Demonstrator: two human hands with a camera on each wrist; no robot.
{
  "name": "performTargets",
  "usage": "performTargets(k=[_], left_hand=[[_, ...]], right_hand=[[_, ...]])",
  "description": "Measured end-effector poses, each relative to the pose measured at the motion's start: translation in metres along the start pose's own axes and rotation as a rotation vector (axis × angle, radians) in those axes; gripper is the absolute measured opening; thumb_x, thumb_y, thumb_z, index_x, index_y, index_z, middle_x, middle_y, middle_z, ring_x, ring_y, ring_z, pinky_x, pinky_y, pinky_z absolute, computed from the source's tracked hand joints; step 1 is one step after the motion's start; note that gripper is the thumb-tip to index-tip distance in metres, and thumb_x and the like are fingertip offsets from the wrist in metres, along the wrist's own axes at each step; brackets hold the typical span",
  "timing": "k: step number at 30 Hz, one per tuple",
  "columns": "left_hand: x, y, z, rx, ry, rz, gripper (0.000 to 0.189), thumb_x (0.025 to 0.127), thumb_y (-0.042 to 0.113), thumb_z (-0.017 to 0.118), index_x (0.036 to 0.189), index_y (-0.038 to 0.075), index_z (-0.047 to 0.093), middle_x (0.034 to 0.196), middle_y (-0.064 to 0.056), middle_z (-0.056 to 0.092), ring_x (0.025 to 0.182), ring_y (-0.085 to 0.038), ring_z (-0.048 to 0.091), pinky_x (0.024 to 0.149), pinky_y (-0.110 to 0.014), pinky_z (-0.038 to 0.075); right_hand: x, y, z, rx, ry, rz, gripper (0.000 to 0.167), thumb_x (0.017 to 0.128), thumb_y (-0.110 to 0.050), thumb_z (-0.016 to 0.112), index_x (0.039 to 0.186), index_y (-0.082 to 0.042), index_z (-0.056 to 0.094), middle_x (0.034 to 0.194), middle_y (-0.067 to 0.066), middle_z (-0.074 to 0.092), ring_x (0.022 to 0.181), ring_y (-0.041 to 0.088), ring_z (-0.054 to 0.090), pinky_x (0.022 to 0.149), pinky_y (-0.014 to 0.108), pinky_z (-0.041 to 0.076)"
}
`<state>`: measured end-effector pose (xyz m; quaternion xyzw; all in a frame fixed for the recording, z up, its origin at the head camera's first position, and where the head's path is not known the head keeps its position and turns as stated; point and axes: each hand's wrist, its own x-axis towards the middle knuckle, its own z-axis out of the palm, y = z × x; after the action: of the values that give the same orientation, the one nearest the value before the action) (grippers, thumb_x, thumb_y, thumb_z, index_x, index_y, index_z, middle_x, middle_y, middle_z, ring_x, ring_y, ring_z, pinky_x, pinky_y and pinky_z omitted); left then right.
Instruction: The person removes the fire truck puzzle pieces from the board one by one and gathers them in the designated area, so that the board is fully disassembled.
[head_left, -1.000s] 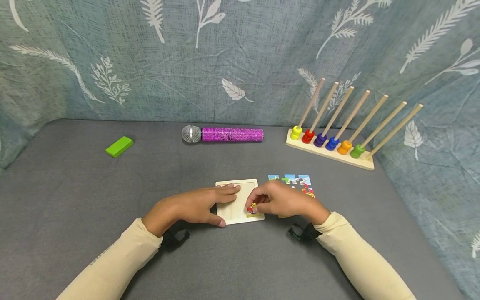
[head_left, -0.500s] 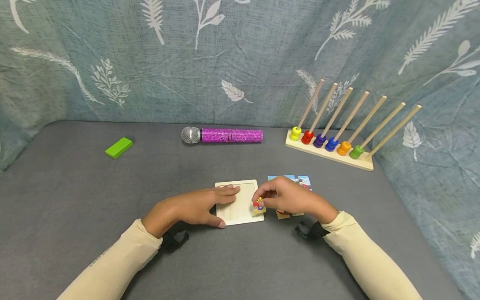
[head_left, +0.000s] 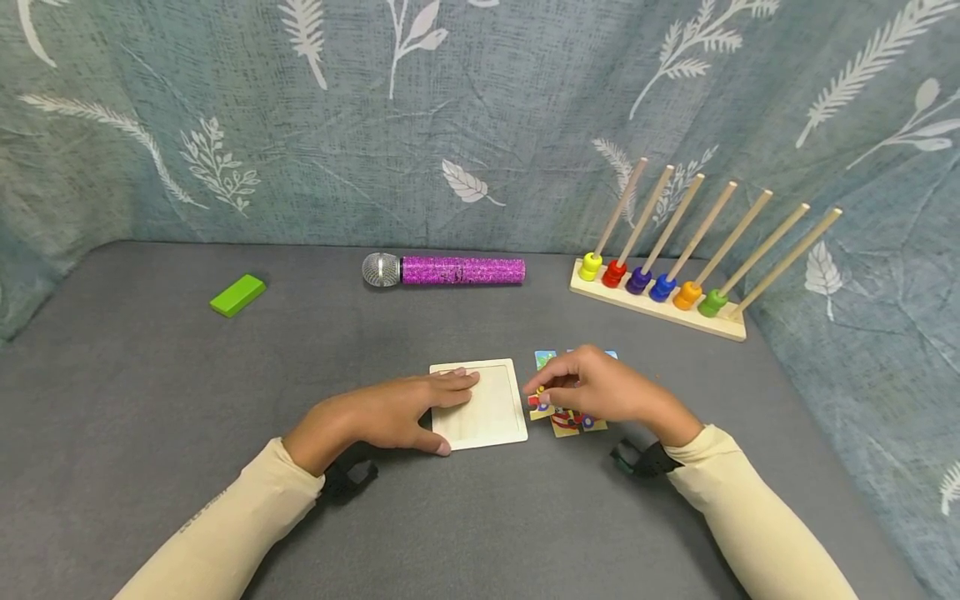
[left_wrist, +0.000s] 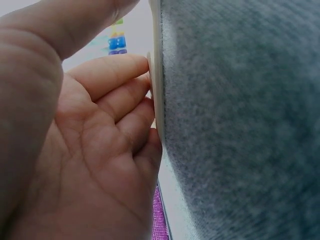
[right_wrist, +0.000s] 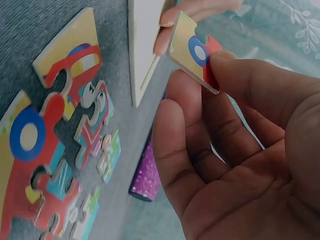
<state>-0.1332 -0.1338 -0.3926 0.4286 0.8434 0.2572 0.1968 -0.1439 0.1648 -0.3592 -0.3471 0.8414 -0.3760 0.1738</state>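
Between thumb and fingers, my right hand (head_left: 600,387) pinches a puzzle piece (right_wrist: 192,50) printed with a blue wheel, red and yellow. It is held up over the table, at the left side of several other puzzle pieces (right_wrist: 30,135), which are partly covered by this hand in the head view. My left hand (head_left: 405,408) lies with straight fingers on a square wooden puzzle tray (head_left: 491,408), thumb at its near-left corner. In the left wrist view its fingertips (left_wrist: 137,62) touch the tray's edge. The tray has a raised rim and a bare base.
A glittery purple microphone (head_left: 461,271) lies at the back of the grey table (head_left: 337,517). Behind to the right stands a wooden peg rack (head_left: 660,308) with coloured beads and tall rods. A green block (head_left: 238,295) sits at the back left; a patterned curtain (head_left: 337,125) hangs behind.
My right hand has lifted the puzzle piece off the tray's right side and carried it right, toward the other pieces. The left hand has stayed on the tray.
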Motion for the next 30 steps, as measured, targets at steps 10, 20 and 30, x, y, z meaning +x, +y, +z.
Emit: performTargets(k=[10,20,30], left_hand=[[0.0,-0.001,0.002,-0.004,0.004,0.012,0.069,0.086,0.018,0.074,0.142,-0.008,0.042,0.156,-0.016,0.027,0.144,-0.031,0.022,0.113,-0.046,0.024],[-0.002,-0.002,0.0,-0.01,0.009,0.005,0.07,0.086,0.018,0.074,0.142,-0.008,0.041,0.157,-0.015,0.027,0.144,-0.031,0.022,0.113,-0.047,0.024],[0.0,-0.002,0.001,0.0,0.011,0.013,0.07,0.086,0.019,0.074,0.142,-0.008,0.042,0.156,-0.015,0.027,0.144,-0.031,0.023,0.113,-0.047,0.025]], right_hand=[[-0.013,0.006,-0.012,-0.034,0.08,0.066,0.017,0.09,-0.004,0.065,0.105,-0.005,0.075,0.091,-0.003,0.073,0.071,0.008,0.06,0.061,0.026,0.05],[-0.023,0.013,-0.017,-0.047,0.088,0.066,0.019,0.091,-0.002,0.064,0.103,-0.009,0.077,0.079,-0.001,0.068,0.051,0.003,0.035,0.047,0.021,0.031],[-0.035,0.021,-0.023,-0.048,0.11,0.095,0.021,0.092,0.002,0.06,0.107,-0.002,0.074,0.086,0.001,0.07,0.055,0.005,0.04,0.051,0.023,0.036]])
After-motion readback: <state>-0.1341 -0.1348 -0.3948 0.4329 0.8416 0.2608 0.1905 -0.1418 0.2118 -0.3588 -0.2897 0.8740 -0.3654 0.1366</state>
